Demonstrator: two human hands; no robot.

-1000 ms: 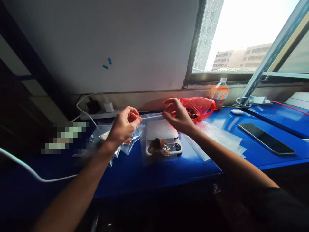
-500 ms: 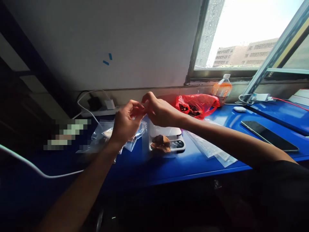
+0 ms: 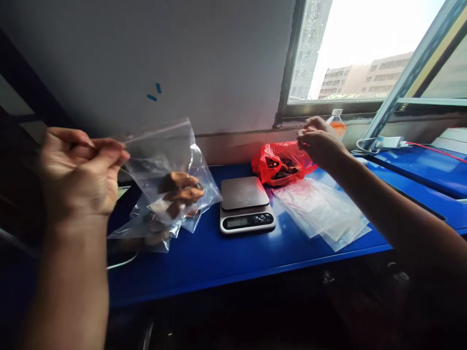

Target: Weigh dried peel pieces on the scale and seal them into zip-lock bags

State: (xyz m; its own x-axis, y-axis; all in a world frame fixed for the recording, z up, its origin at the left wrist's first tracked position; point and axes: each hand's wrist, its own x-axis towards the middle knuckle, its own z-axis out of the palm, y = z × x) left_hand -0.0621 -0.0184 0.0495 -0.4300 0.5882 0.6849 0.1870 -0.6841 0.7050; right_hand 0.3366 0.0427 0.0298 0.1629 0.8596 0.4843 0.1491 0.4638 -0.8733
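Observation:
My left hand (image 3: 85, 165) pinches the top corner of a clear zip bag (image 3: 160, 146), which hangs tilted with brown dried pieces (image 3: 182, 187) at its bottom. Behind and below it lie more filled clear bags (image 3: 156, 228), partly covered. To the right stands a kitchen scale (image 3: 244, 192) with a bare platform and a lit display. My right hand (image 3: 321, 143) is in the air by the red plastic bag (image 3: 260, 167), its fingers loosely bent and apart, with nothing visible in them. Dark brown pieces (image 3: 286, 167) fill that red bag.
Flat clear bags (image 3: 317, 209) are fanned out on the blue table (image 3: 204, 272) to the right of the scale. A bottle of orange drink (image 3: 337, 127) stands behind my right hand. White adapters and cables (image 3: 390, 142) lie at the back right, below the window.
My hands have moved apart from the middle. The left has carried the filled zip bag leftward off the scale; the right has let go and moved right, towards the red bag.

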